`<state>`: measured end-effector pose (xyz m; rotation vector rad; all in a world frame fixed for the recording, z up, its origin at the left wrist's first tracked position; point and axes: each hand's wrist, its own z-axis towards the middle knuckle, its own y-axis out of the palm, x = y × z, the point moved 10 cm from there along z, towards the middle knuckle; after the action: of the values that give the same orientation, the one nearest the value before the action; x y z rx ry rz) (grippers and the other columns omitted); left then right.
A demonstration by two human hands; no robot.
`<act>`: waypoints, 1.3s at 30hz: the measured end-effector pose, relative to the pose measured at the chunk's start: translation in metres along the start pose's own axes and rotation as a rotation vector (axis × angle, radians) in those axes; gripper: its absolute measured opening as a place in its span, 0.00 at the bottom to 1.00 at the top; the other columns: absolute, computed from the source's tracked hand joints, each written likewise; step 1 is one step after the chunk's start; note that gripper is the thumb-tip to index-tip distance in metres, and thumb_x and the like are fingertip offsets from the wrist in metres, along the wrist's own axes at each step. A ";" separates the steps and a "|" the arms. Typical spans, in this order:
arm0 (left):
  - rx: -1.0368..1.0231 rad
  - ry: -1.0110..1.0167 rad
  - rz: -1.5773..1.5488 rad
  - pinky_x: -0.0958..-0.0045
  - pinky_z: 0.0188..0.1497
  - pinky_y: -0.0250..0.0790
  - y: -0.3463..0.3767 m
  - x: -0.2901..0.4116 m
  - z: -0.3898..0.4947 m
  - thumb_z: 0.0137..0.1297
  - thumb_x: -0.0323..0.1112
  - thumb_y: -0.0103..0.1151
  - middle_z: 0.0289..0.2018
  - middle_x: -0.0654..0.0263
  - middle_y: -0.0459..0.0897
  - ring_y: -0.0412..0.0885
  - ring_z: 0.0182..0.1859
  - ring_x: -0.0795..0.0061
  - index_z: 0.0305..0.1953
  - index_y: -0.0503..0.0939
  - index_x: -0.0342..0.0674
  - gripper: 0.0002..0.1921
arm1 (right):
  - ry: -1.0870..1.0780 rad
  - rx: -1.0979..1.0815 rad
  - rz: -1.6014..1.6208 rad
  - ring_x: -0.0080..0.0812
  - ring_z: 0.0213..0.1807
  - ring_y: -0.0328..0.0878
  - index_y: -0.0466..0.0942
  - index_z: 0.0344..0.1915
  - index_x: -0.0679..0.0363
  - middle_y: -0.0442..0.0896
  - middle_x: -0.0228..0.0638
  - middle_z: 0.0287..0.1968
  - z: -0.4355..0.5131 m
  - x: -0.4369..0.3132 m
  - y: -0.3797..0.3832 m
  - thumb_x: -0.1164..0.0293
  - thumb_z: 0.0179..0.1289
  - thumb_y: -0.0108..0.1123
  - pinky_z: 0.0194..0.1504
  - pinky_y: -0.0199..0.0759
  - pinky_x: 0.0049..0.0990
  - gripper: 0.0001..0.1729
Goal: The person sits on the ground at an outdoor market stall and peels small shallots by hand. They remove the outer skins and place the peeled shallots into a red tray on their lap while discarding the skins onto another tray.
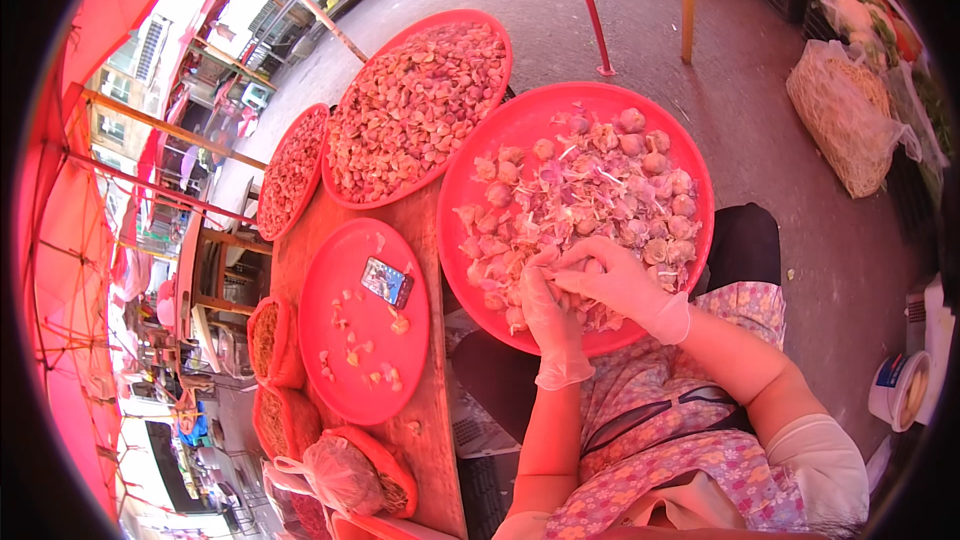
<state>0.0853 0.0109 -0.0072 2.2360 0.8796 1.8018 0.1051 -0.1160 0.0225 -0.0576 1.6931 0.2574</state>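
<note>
A large round red plastic tray (480, 157) rests across my lap. It holds whole garlic bulbs (631, 120), loose cloves and papery skins (547, 199). Both my hands wear thin clear gloves and meet over the tray's near part. My left hand (551, 307) is raised with its fingers curled around a small piece of garlic, mostly covered by the fingers. From the right, my right hand (611, 277) reaches across, and its thumb and fingertips pinch at the same piece. More garlic bulbs (667, 247) lie just beyond the right hand.
On the wooden table (427, 457) to the left, a red tray (330, 382) carries a phone (387, 282) and a few peeled cloves (399, 325). Two trays heaped with cloves (420, 105) stand beyond. Red sacks (277, 345) line the table. A white bucket (896, 390) stands at right.
</note>
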 end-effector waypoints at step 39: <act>-0.240 -0.134 -0.394 0.80 0.30 0.70 0.005 0.005 0.062 0.73 0.46 0.55 0.36 0.70 0.78 0.77 0.35 0.83 0.50 0.76 0.41 0.15 | 0.220 -0.018 0.573 0.14 0.23 0.68 0.82 0.37 0.58 0.79 0.23 0.27 0.053 -0.012 0.039 0.64 0.66 0.64 0.23 0.59 0.16 0.10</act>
<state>0.1457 0.0248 -0.0174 1.8553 0.9407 1.4745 0.1514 -0.0685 0.0339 0.4048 1.8987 0.7138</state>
